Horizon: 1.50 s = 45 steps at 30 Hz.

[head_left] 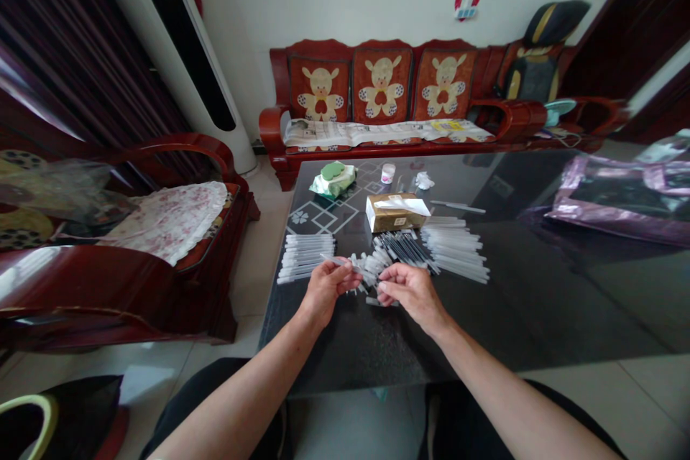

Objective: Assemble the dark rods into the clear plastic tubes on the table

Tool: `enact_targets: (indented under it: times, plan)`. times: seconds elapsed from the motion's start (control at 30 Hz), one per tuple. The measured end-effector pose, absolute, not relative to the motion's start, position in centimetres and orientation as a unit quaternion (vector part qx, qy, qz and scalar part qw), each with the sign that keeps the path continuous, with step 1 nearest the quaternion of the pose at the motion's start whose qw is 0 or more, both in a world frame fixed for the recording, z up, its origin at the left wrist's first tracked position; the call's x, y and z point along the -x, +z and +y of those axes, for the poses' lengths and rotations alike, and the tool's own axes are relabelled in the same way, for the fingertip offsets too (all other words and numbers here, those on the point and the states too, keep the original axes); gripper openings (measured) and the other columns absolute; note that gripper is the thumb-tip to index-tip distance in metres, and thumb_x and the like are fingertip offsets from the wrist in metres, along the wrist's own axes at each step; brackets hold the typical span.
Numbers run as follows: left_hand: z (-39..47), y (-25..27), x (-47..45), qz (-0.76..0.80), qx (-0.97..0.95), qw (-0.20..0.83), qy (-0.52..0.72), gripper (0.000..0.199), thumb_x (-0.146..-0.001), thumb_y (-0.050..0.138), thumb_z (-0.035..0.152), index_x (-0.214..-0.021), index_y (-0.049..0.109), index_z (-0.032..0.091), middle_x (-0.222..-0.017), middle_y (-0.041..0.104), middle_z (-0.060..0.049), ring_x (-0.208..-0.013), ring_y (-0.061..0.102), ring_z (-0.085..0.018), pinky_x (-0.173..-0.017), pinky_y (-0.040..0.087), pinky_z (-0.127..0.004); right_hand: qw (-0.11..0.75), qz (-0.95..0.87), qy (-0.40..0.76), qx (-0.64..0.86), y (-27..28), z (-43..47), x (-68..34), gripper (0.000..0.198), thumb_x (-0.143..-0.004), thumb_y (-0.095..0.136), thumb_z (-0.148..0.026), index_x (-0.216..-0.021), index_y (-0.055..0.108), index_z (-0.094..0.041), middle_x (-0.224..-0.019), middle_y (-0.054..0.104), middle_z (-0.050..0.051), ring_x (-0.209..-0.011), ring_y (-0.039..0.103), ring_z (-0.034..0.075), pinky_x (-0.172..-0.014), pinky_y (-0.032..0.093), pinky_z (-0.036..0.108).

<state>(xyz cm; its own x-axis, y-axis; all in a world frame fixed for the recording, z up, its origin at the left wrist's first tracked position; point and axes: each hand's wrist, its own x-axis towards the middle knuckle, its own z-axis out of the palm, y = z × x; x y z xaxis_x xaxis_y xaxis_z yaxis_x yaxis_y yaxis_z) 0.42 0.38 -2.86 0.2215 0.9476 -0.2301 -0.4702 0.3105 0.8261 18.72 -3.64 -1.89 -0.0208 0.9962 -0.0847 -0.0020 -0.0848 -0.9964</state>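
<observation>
My left hand is closed around a translucent white pen barrel, its tip pointing left. My right hand is pinched just to the right, over the table; whatever is between its fingertips is too small to make out. Between and beyond the hands lies a heap of small white pen caps. Dark, thin pen refills lie behind my right hand. A fan of translucent white barrels spreads to the right, and a row of white pens lies to the left.
On the dark glossy table stand a gold tissue box, a green wipes pack, a small white jar and a crumpled white tissue. A purple-edged clear bag lies at right. A wooden sofa stands behind.
</observation>
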Motion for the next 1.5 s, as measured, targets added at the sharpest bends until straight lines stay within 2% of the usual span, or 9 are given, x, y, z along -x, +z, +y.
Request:
enact_targets:
  times: [0.37,0.77,1.23,1.37,1.5]
  plan:
    - [0.28,-3.11,-0.52,0.378,-0.319,0.717,0.491,0.03,-0.065,0.08,0.026,-0.085,0.061,0.013,-0.071,0.068,-0.003,-0.066,0.069,-0.015,-0.063,0.056,-0.023,0.475,-0.48,0.528,0.515,-1.98,-3.58,-18.67,0.019,-0.071,0.07,-0.027,-0.081,0.062,-0.014,-0.059,0.067,0.002,-0.052,0.065,0.016,-0.052,0.054,0.028]
    - [-0.02,-2.69,-0.79,0.368,-0.321,0.707,0.512,0.032,-0.065,0.08,0.027,-0.086,0.06,0.013,-0.072,0.068,-0.003,-0.069,0.069,-0.017,-0.066,0.056,-0.026,0.502,-0.42,0.558,0.511,-1.62,-3.56,-18.35,0.028,-0.065,0.077,-0.03,-0.082,0.062,-0.013,-0.063,0.07,0.005,-0.058,0.069,0.019,-0.056,0.057,0.03]
    - [-0.31,-2.62,-1.03,0.354,-0.328,0.697,0.53,0.03,-0.068,0.079,0.027,-0.086,0.059,0.013,-0.075,0.07,-0.004,-0.069,0.069,-0.017,-0.069,0.056,-0.029,0.475,-0.43,0.559,0.526,-1.68,-3.59,-18.32,0.036,-0.077,0.065,-0.048,-0.076,0.062,-0.012,-0.062,0.067,0.005,-0.048,0.065,0.017,-0.044,0.053,0.028]
    - [-0.35,-2.71,-0.99,0.362,-0.325,0.695,0.529,0.031,-0.067,0.079,0.028,-0.085,0.059,0.013,-0.074,0.07,-0.004,-0.069,0.069,-0.018,-0.068,0.056,-0.029,0.456,-0.446,0.565,0.523,-1.25,-3.69,-18.43,0.034,-0.073,0.069,-0.046,-0.077,0.06,-0.013,-0.064,0.067,0.004,-0.051,0.065,0.015,-0.047,0.053,0.027]
    - [-0.43,-2.71,-0.99,0.356,-0.327,0.701,0.524,0.031,-0.066,0.08,0.028,-0.085,0.06,0.014,-0.074,0.069,-0.004,-0.07,0.069,-0.018,-0.069,0.055,-0.029,0.426,-0.471,0.56,0.532,-1.54,-3.61,-18.46,0.035,-0.077,0.062,-0.049,-0.076,0.057,-0.014,-0.058,0.064,0.001,-0.044,0.062,0.013,-0.04,0.049,0.022]
